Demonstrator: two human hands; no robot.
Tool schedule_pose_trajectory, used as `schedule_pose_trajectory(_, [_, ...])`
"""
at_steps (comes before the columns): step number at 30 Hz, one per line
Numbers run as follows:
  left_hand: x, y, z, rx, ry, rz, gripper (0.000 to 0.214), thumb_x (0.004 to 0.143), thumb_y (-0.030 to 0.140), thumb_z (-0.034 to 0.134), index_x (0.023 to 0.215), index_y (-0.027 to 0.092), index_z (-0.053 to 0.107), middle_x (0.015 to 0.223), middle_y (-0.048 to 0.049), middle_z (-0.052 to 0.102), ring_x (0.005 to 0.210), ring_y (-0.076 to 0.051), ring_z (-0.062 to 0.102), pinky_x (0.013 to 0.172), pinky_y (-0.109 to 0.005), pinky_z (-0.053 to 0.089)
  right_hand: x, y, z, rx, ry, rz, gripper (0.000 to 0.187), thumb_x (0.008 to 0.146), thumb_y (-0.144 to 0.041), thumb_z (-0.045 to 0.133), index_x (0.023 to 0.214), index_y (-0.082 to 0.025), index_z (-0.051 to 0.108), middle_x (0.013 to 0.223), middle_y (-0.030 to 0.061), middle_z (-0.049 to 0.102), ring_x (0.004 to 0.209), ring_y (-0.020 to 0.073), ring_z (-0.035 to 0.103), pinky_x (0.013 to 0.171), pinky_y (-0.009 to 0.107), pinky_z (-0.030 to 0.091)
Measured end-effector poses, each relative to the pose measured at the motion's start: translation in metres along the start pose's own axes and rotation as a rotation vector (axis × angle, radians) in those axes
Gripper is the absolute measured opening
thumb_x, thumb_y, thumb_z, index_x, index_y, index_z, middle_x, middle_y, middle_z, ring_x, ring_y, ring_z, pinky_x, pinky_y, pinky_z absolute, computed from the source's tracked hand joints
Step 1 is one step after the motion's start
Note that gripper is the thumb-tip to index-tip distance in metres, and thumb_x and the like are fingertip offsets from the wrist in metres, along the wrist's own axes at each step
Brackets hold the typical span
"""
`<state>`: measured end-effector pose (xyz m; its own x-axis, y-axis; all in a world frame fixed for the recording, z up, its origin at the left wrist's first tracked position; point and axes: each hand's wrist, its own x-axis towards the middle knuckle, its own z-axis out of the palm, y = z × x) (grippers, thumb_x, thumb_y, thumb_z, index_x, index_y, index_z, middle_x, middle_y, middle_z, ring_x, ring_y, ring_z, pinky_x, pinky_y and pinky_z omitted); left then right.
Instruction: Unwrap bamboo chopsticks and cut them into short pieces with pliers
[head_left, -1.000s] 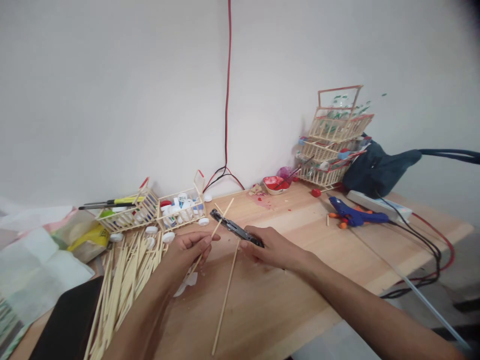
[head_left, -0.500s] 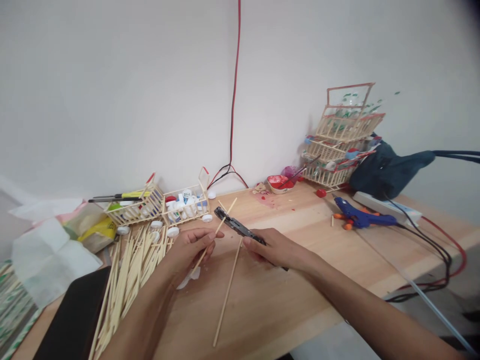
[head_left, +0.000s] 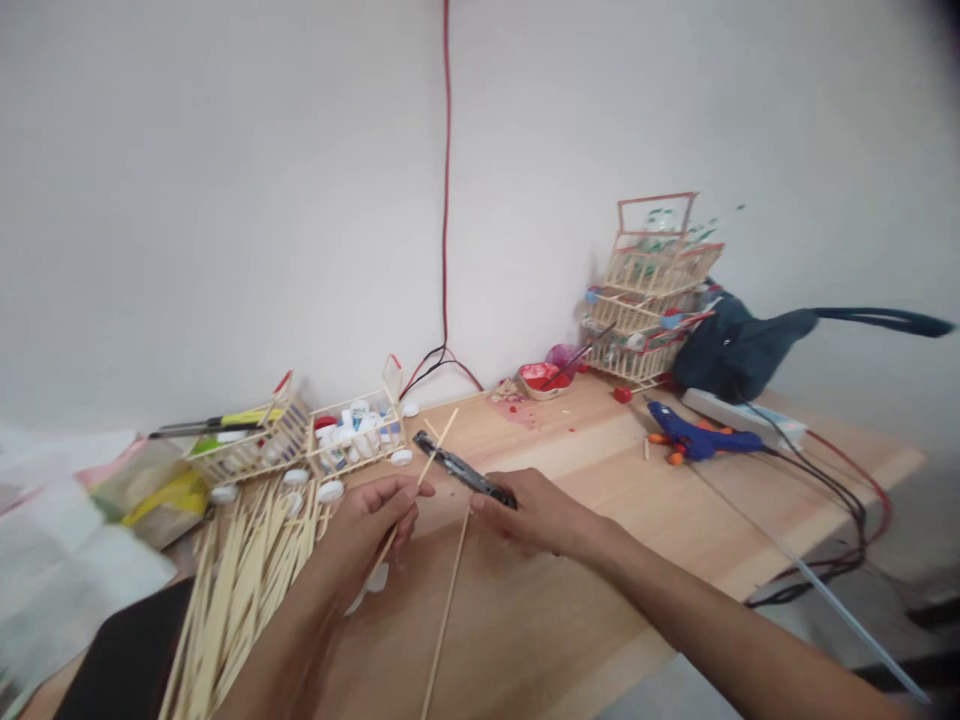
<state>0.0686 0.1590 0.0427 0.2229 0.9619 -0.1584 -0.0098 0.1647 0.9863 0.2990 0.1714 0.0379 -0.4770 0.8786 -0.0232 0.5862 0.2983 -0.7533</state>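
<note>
My left hand (head_left: 375, 515) is closed, pinching a thin wooden stick (head_left: 437, 446) that slants up past the fingertips. Dark metal pliers (head_left: 461, 470) are gripped in my right hand (head_left: 529, 508), their jaw end pointing up and left. The upper part of the stick crosses in front of the jaws; whether they bite on it I cannot tell. A second thin stick (head_left: 444, 625) lies on the table between the hands, running toward the near edge. Beside my left forearm is a pile of loose sticks (head_left: 232, 590).
Two small stick baskets (head_left: 356, 440) with bottles stand at the back left, white caps near them. A paint dish (head_left: 545, 388), stacked stick baskets (head_left: 649, 300), a dark bag (head_left: 739, 345) and a blue glue gun (head_left: 701, 435) with its cable are rightward. A black flat object (head_left: 124, 655) lies front left.
The view has shifted slightly, so the scene sits further left and a little lower. Both hands keep their holds on the stick and the pliers, in nearly the same pose.
</note>
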Motion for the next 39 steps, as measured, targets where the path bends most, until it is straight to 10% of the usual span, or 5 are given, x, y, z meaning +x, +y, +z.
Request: schedule_pose_trajectory(39, [-0.003,0.005,0.011,0.153,0.143,0.099,0.058,0.064,0.068,0.069,0.087,0.015,0.069,0.047,0.0034,0.049,0.044,-0.01,0.04,0.044,-0.021,0.028,-0.001,0.002,0.005,-0.136,0.139,-0.021,0.05,0.087,-0.065,0.047,0.076,-0.017,0.056,0.067,-0.001,0.054,0.06,0.0106,0.045,0.053,0.023,0.024])
